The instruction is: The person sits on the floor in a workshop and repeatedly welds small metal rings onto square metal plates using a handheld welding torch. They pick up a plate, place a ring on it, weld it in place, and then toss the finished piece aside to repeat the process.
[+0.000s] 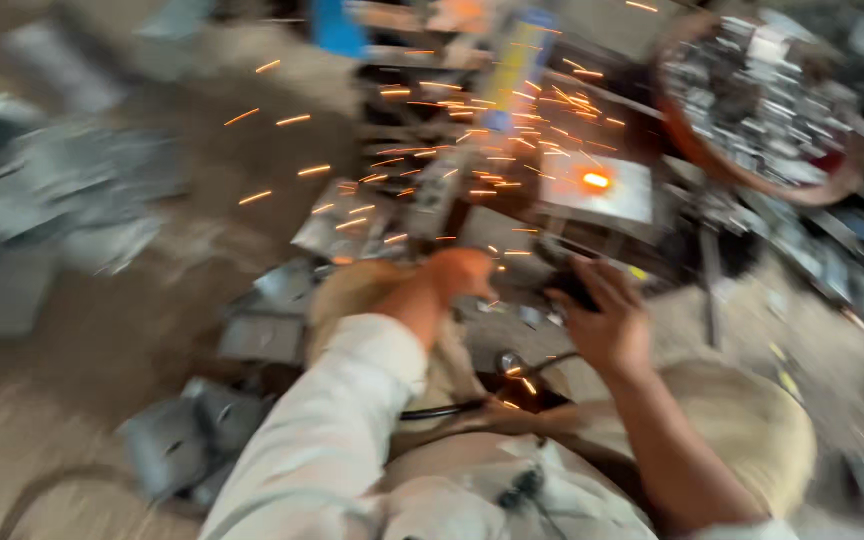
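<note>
The picture is heavily motion-blurred. My left hand [452,280], in a pale long sleeve, reaches forward and is closed around something I cannot make out. My right hand [602,315] grips a dark tool body [567,285], likely a grinder, with a black cable [452,410] trailing back toward me. Ahead of both hands a glowing orange spot [596,180] burns on a pale metal plate [602,190], and orange sparks [452,130] spray off to the left.
Grey metal plates [272,310] lie scattered on the dirt floor at left and beside my knees. A round tub [687,150] full of small metal parts stands at the upper right. More metal scrap [852,270] lies at the right.
</note>
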